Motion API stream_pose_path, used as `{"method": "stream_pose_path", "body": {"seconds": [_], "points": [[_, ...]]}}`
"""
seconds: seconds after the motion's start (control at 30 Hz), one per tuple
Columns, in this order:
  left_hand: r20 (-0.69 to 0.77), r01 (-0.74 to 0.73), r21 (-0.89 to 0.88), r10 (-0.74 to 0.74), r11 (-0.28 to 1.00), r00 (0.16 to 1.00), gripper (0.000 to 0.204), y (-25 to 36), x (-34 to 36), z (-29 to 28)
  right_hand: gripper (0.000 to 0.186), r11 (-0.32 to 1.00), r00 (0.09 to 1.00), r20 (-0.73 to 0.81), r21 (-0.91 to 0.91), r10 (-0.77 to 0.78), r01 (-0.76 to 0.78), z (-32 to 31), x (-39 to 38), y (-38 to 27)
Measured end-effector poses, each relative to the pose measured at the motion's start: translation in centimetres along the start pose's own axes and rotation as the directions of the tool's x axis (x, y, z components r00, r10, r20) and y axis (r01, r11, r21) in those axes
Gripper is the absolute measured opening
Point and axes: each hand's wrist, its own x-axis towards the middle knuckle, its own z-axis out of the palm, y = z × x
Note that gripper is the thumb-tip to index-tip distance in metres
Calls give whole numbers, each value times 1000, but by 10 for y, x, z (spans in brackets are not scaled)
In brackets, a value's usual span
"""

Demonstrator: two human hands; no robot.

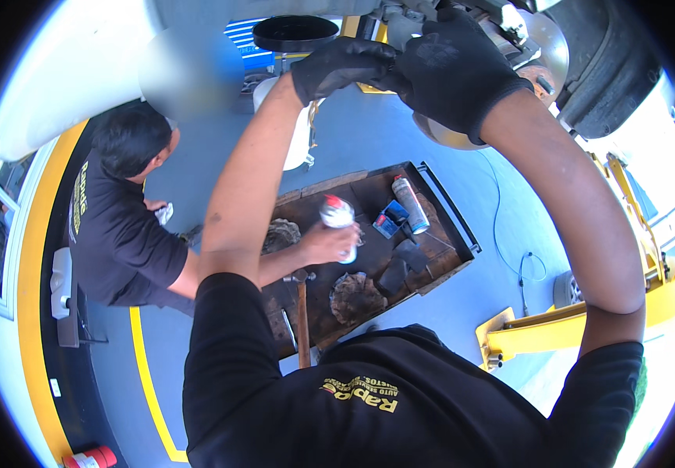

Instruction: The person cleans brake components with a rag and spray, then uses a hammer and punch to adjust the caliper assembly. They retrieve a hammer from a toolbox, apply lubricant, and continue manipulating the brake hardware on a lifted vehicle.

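Note:
Both my arms are raised to the underside of a lifted car. My left hand point(344, 66), in a black glove, has its fingers curled closed and meets my right hand. Also in a black glove, my right hand point(458, 74) is bent around something beside the wheel hub, with its back toward me. Whatever the fingers grip is hidden behind the gloves. Right of my right hand are a shiny brake disc point(550, 48) and a black wheel-arch liner point(607, 74). Metal suspension parts point(400, 23) sit just above and between my hands.
Below my arms stands a dark work table point(318, 288) with a hammer point(302, 320), a spray can point(410, 204), a blue box point(390, 219) and dark pads point(400, 265). At left, a co-worker point(131, 210) holds another can point(339, 222) over it. A yellow lift arm point(556, 331) stands right.

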Motion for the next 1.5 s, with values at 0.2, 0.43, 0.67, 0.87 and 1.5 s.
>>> {"method": "stream_pose_path", "body": {"seconds": [0.2, 0.43, 0.67, 0.87, 1.5], "points": [[-28, 8, 53, -7, 999, 1000, 30, 17, -1, 9, 19, 988, 978, -185, 103, -92, 112, -15, -15, 1], [63, 52, 406, -85, 912, 994, 32, 37, 6, 8, 22, 980, 996, -66, 194, 51, -38, -16, -30, 4], [87, 170, 323, -208, 931, 974, 36, 36, 10, 1, 25, 949, 946, -280, 307, 163, -72, 16, -33, 11], [9, -99, -75, 100, 992, 995, 40, -3, -12, 9, 12, 969, 954, 167, -59, 248, -242, -24, 13, 0], [-678, -452, -405, 70, 795, 731, 25, -53, -13, 120, 27, 998, 778, 626, 18, -60, 63, 11, 72, 9]]}}
